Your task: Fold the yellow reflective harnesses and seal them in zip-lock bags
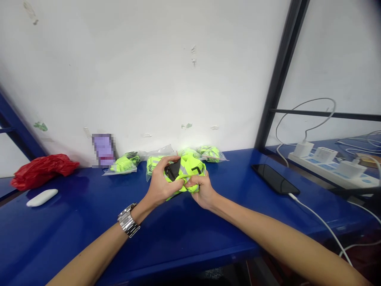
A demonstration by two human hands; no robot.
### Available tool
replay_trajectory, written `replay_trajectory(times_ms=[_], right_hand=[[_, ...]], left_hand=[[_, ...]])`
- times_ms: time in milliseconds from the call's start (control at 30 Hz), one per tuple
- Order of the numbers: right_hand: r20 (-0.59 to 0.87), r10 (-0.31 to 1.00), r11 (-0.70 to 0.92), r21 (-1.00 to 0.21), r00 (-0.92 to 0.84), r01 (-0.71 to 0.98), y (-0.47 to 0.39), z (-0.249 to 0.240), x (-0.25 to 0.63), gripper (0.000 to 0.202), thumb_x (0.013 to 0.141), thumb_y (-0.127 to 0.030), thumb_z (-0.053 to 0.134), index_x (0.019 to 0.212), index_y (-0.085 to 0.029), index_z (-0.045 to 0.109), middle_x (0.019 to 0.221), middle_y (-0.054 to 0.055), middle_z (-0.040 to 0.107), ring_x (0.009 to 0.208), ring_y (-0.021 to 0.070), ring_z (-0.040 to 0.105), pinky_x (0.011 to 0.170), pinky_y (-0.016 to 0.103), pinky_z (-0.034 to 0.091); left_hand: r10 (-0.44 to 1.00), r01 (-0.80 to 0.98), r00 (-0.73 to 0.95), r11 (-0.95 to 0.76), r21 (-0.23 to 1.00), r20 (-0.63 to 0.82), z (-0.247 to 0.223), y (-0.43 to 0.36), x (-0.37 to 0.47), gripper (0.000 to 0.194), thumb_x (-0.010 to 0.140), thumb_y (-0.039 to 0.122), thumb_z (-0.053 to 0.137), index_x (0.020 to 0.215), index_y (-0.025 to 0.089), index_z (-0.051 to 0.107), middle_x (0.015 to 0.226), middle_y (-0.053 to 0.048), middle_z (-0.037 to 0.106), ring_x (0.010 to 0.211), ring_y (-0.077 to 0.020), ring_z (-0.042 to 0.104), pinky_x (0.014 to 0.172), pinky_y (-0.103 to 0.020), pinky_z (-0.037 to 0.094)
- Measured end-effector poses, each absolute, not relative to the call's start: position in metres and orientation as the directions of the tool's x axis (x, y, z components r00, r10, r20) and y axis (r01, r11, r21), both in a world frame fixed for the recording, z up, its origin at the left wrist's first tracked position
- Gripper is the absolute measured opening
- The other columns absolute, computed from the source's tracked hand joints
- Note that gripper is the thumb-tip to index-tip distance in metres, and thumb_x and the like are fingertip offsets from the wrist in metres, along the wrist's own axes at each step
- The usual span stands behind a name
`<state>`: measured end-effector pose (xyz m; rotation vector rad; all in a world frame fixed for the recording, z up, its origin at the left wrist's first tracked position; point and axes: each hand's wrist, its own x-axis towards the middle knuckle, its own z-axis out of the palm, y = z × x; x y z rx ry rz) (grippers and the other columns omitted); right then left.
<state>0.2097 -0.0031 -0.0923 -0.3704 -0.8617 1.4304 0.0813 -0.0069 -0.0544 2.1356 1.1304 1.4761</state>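
Observation:
Between my two hands is a bunched-up neon-yellow reflective vest with grey bands and black parts, held above the table. My left hand grips its left side, fingers over the top and thumb pressed on the front. On the right side, my right hand has its thumb on the front, and most of its fingers are hidden behind the cloth. Just behind sit clear bags with similar yellow bundles: one bag is partly covered by my left hand, another bag lies to the right.
On the blue table, a bagged yellow bundle lies left of centre near a blurred phone. A red plastic bag and white case are farther left. A black phone with a cable and a power strip are right.

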Motion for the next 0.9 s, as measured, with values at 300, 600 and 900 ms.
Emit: replay_trajectory(times_ms=[300,600,900], right_hand=[[0.254,0.966,0.205,-0.638,0.048,-0.742,0.000,-0.098,0.208,0.039,0.045,-0.010,0.056,0.083,-0.020,0.056,0.074,-0.002,0.058,0.061,0.0134,0.052,0.059,0.026,0.044],[0.495,0.862,0.474,-0.708,0.112,-0.524,0.000,-0.119,0.207,0.042,0.064,-0.023,0.061,0.103,-0.024,0.047,0.086,-0.001,0.056,0.074,0.0150,0.055,0.072,0.029,0.048],[0.637,0.760,0.562,-0.743,-0.127,-0.365,-0.002,-0.114,0.216,0.057,0.084,-0.051,0.056,0.128,-0.028,0.027,0.108,0.006,0.053,0.099,0.0207,0.055,0.089,0.037,0.046]], left_hand=[[0.795,0.269,0.111,-0.601,0.752,0.596,-0.079,-0.003,0.086,0.046,0.079,0.041,0.058,0.120,0.019,0.057,0.119,-0.007,0.060,0.117,-0.0262,0.052,0.100,-0.038,0.040],[0.929,-0.173,0.250,-0.236,0.956,0.274,-0.076,-0.012,0.098,0.059,0.072,0.041,0.075,0.122,0.014,0.060,0.108,-0.008,0.069,0.101,-0.0259,0.064,0.080,-0.030,0.052],[0.934,-0.416,0.353,0.097,0.904,0.062,-0.083,-0.009,0.090,0.042,0.069,0.039,0.079,0.100,0.013,0.067,0.088,-0.006,0.071,0.072,-0.0143,0.066,0.064,-0.021,0.053]])
